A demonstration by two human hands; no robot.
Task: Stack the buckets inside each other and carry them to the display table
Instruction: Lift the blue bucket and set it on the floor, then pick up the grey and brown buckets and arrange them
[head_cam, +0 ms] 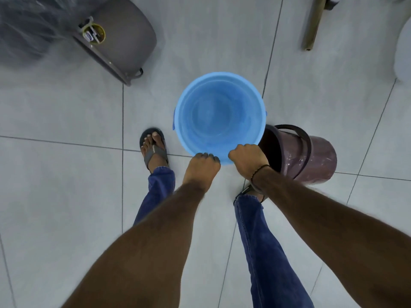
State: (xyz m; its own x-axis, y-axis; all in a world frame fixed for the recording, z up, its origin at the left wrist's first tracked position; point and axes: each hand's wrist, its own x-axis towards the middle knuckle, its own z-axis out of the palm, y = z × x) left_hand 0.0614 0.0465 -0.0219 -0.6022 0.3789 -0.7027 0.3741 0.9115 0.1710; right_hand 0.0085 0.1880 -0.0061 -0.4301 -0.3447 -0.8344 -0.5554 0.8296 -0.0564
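Floor [66,112] is pale grey tile w/ dark grout lines. Blue bucket [219,116] sits upright, mouth up, centre of view. Left hand [203,166] and right hand [248,160] are both curled over its near rim, gripping it. Purple bucket [311,156] is tipped on its side, touching the blue one's right side, dark handle across its mouth. Grey bin [120,38] lies top left beside plastic-wrapped goods [24,25]. 2 sandalled feet, jeans below.
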